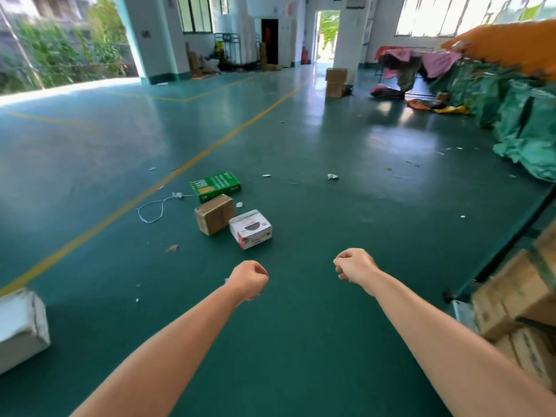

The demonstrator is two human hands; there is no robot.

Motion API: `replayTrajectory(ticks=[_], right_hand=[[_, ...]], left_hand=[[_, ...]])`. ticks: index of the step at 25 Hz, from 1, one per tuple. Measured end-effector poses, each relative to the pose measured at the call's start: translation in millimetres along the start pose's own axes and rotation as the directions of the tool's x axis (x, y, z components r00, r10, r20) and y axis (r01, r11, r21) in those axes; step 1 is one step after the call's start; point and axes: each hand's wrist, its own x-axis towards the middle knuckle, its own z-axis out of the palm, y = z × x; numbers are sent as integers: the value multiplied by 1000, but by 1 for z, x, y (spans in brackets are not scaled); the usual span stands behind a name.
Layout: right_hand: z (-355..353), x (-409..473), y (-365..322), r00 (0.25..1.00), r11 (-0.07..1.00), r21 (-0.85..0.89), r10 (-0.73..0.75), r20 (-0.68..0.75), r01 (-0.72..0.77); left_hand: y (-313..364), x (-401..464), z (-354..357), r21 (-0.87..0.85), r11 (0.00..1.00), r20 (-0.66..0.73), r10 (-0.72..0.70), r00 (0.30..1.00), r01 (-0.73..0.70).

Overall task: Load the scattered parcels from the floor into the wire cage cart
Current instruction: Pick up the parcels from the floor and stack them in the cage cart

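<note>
The left hand and right hand are both curled into empty fists, gripping nothing. Going left to right, a white-wrapped parcel lies at the left edge, then a green box, a brown carton and a white box sit clustered on the floor ahead — all still to load. Cartons already fill the wire cage cart at right, so the job looks partly done. The green box's print is too blurred to read.
</note>
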Motion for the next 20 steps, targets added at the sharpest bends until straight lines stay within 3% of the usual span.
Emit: replayTrajectory(ticks=[7, 11, 20], right_hand=[[66, 94, -63, 996, 999, -23, -34, 85, 36], [93, 177, -109, 988, 999, 23, -41, 149, 38], [130, 343, -215, 970, 996, -44, -64, 236, 76]], left_hand=[[-18, 88, -53, 0, 997, -33, -75, 997, 75], [-3, 164, -81, 25, 992, -56, -119, 991, 121], [27, 329, -145, -4, 976, -99, -217, 971, 218]])
